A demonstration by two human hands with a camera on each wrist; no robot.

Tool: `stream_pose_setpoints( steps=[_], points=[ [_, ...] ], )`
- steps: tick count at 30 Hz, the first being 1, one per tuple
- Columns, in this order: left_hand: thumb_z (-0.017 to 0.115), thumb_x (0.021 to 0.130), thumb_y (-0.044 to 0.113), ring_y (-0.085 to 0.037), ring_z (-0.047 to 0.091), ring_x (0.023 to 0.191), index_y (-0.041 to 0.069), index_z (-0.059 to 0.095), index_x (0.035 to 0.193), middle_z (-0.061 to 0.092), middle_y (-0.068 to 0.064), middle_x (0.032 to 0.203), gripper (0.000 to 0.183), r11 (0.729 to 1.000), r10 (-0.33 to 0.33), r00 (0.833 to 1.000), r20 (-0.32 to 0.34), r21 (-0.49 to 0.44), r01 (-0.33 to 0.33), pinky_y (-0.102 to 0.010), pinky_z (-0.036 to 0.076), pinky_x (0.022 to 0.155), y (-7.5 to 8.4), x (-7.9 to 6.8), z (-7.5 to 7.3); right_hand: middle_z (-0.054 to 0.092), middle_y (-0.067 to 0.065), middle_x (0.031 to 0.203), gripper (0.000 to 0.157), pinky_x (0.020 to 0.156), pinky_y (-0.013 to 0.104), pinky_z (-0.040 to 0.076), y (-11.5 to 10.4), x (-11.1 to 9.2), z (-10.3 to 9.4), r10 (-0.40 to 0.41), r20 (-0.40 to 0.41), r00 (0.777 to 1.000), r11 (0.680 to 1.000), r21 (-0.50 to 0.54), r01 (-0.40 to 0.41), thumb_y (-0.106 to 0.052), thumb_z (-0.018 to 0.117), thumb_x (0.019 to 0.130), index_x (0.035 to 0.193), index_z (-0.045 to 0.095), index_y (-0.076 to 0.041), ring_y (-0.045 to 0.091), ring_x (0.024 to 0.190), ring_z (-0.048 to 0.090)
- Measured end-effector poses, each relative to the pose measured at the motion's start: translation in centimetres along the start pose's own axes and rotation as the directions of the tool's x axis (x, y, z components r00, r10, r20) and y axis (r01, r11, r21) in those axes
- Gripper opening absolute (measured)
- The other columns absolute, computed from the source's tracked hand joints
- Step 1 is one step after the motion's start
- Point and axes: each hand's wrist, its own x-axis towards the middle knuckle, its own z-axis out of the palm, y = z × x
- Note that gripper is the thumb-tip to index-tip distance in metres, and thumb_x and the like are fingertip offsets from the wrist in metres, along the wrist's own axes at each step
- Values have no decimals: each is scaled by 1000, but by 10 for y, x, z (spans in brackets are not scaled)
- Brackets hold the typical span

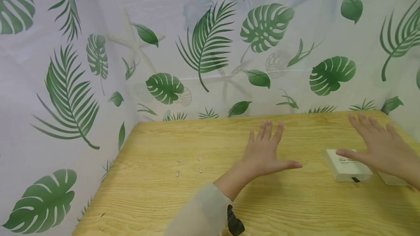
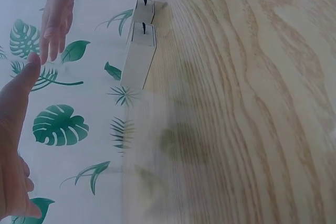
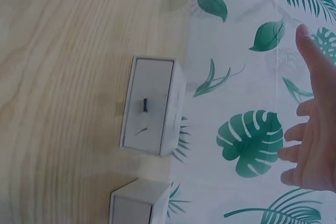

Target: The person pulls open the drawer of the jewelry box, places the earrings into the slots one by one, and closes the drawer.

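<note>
I see a small white box (image 1: 347,165) lying flat on the wood-grain table (image 1: 183,192), faint unreadable script on its lid. My right hand (image 1: 380,145) hovers over it, fingers spread; my left hand (image 1: 265,152), also flat and empty, sits nearby.

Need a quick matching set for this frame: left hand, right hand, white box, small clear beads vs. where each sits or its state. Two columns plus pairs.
Things:
1. left hand
2. right hand
3. white box
4. small clear beads

Places or states:
A. scattered on the wooden table, to the left of both hands
B. open, fingers spread, over the middle of the table
C. lying flat near the table's right edge, black tab on its near side
D. open, over the white box

Pairs: 1-B, 2-D, 3-C, 4-A
</note>
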Motion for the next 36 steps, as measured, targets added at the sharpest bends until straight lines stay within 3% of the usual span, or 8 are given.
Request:
stream_pose_setpoints(
  steps=[6, 11, 16, 19, 23, 26, 29, 36],
  points=[
    [43, 77, 81, -17, -4, 146, 31, -19, 147, -8, -3, 159, 106, 999, 21, 1000, -9, -32, -21, -46, 8, 118, 6, 1, 1, 5, 37, 150, 102, 106, 67, -7, 14, -3, 6, -66, -23, 998, 996, 54, 67, -48, 65, 85, 150, 6, 4, 52, 138, 1],
    [42, 79, 79, -15, -5, 146, 33, -20, 146, -8, -1, 159, 102, 999, 44, 999, -8, -26, -45, -44, 9, 118, 11, 2, 2, 15, 34, 150, 91, 114, 51, -11, 25, -9, 14, -157, -60, 986, 986, 46, 160, -42, 68, 85, 151, 18, -5, 44, 142, 1],
    [40, 80, 79, -14, -7, 145, 33, -19, 147, -8, -1, 159, 101, 998, 60, 998, 4, -1, -60, -44, 9, 118, 14, 5, 8, 23, 30, 150, 86, 116, 43, -10, 34, -13, 22, -228, -119, 966, 972, 22, 232, -37, 70, 83, 151, 23, -10, 42, 142, 10],
    [39, 80, 80, -14, -6, 146, 34, -16, 148, -8, 0, 159, 99, 997, 71, 997, 7, 20, -71, -44, 9, 118, 16, 7, 13, 25, 25, 151, 84, 117, 42, -7, 40, -15, 29, -277, -157, 948, 954, 69, 290, -29, 73, 82, 150, 27, -12, 19, 146, 6],
    [37, 81, 80, -14, -5, 146, 35, -17, 147, -11, 1, 158, 96, 994, 98, 995, 13, 49, -98, -45, 10, 118, 18, 10, 17, 23, 6, 153, 83, 118, 39, -4, 45, -19, 36, -341, -221, 914, 924, 100, 369, -20, 76, 78, 148, 33, -14, -10, 137, 1],
    [36, 82, 79, -14, -5, 145, 36, -19, 146, -13, 3, 158, 94, 991, 117, 993, 33, 56, -119, -45, 9, 118, 22, 12, 17, 20, -9, 149, 83, 118, 38, -1, 50, -20, 39, -360, -260, 896, 915, 88, 393, -18, 78, 75, 147, 36, -14, -10, 137, 4],
    [35, 83, 79, -14, -6, 146, 36, -19, 146, -14, 5, 157, 93, 990, 125, 990, 64, 55, -128, -45, 9, 118, 26, 13, 19, 17, -15, 148, 84, 118, 36, 1, 57, -21, 43, -381, -282, 881, 906, 76, 416, -18, 79, 73, 145, 38, -12, -9, 138, 7],
    [33, 84, 78, -14, -3, 146, 36, -10, 149, -11, 8, 157, 89, 983, 152, 986, 71, 95, -159, -43, 10, 118, 31, 17, 26, 20, -20, 151, 83, 114, 19, 2, 69, -23, 50, -446, -316, 838, 874, 50, 484, -25, 83, 65, 138, 47, -6, -7, 139, 16]
  ],
)
